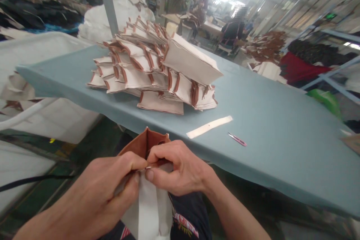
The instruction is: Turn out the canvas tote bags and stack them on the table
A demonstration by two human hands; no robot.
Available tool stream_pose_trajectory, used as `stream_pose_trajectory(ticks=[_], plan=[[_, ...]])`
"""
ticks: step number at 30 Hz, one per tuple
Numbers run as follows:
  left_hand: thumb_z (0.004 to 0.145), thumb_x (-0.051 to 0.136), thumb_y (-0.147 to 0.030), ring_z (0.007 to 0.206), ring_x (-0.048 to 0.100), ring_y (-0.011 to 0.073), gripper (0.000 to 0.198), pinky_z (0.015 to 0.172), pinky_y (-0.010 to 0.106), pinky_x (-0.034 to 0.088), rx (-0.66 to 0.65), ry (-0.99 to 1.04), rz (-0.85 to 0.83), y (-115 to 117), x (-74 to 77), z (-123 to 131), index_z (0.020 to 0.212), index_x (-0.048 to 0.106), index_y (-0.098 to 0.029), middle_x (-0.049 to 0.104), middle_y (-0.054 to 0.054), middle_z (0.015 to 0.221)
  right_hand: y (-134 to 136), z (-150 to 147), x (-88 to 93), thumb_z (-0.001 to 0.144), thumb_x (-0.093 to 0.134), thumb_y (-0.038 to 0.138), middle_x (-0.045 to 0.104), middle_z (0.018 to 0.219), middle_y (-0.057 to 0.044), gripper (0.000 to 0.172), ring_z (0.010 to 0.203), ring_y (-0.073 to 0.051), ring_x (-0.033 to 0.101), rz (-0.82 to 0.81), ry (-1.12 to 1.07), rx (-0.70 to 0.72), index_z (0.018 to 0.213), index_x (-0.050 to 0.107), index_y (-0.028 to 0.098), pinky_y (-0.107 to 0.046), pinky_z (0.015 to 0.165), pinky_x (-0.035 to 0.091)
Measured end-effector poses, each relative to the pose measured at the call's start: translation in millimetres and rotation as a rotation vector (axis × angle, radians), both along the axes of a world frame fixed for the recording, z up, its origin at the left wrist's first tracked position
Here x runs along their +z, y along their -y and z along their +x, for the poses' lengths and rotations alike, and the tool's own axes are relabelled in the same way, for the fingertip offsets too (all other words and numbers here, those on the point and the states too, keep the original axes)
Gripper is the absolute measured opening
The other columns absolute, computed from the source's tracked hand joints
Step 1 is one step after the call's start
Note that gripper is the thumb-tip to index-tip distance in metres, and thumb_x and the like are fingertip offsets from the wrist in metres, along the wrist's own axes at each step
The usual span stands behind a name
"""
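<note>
A cream fabric bag [165, 210] with a brown lining [137, 143] stands open-mouthed over my lap, against the table's near edge. My left hand [108, 183] pinches its upper edge between thumb and forefinger. Right beside those fingertips, my right hand [177, 167] is closed on the same edge, its thumb pressed to the rim. A small pale bit shows between the two hands; what it is I cannot make out. A pale strip [148, 202] runs down the bag's side below my fingers.
A blue-green covered table [281, 131] lies ahead, bearing a heap of similar cream bags [137, 82]. Nearer me are a flat pale strip [209, 126] and pink-handled thread snips [237, 139]. White bins [64, 120] stand at left; a person [232, 32] sits far back.
</note>
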State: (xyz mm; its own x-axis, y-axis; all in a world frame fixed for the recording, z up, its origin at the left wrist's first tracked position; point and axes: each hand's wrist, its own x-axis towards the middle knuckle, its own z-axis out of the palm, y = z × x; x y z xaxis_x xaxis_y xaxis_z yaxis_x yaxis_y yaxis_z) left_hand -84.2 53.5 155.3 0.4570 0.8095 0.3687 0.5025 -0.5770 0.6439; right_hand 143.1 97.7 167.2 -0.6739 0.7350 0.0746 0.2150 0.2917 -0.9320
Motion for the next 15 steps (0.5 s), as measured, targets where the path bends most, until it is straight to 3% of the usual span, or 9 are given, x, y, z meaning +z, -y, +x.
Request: stream_pose_trajectory(ticks=[3, 7, 11, 15], plan=[[0.100, 0.056, -0.010, 0.074, 0.082, 0.0207, 0.032, 0.071, 0.027, 0.064, -0.075, 0.019, 0.085, 2, -15.3, -6, 0.114, 0.076, -0.031, 0.086, 0.002, 0.090, -1, 1, -1.6, 0.085, 0.063, 0.035, 0.049, 0.065, 0.006, 0.016, 0.061, -0.013, 0.042, -0.250, -0.083, 0.028, 0.074, 0.056, 0.025, -0.025, 0.058, 0.033], [0.103, 0.056, -0.013, 0.090, 0.083, 0.0240, 0.035, 0.085, 0.037, 0.065, -0.028, 0.088, 0.055, 4, -39.6, -8, 0.119, 0.079, -0.034, 0.089, 0.006, 0.102, -2, -2, -10.3, 0.082, 0.066, 0.048, 0.047, 0.065, 0.006, 0.026, 0.060, -0.013, 0.038, -0.520, -0.169, 0.038, 0.076, 0.059, 0.024, -0.025, 0.055, 0.031], [0.102, 0.057, -0.011, 0.091, 0.080, 0.0235, 0.036, 0.089, 0.037, 0.063, -0.007, 0.143, 0.121, 3, -54.6, -4, 0.119, 0.080, -0.034, 0.089, 0.005, 0.103, -2, -8, -21.4, 0.080, 0.067, 0.045, 0.045, 0.064, 0.006, 0.026, 0.059, -0.012, 0.035, -0.568, -0.177, -0.035, 0.072, 0.056, 0.024, -0.024, 0.054, 0.028], [0.099, 0.061, -0.012, 0.085, 0.080, 0.0215, 0.032, 0.085, 0.032, 0.060, 0.047, 0.192, 0.068, 3, -43.6, 1, 0.112, 0.081, -0.033, 0.088, 0.001, 0.096, 0, -6, -19.0, 0.080, 0.064, 0.035, 0.047, 0.064, 0.006, 0.016, 0.059, -0.012, 0.036, -0.485, -0.133, -0.040, 0.072, 0.056, 0.024, -0.024, 0.053, 0.028]])
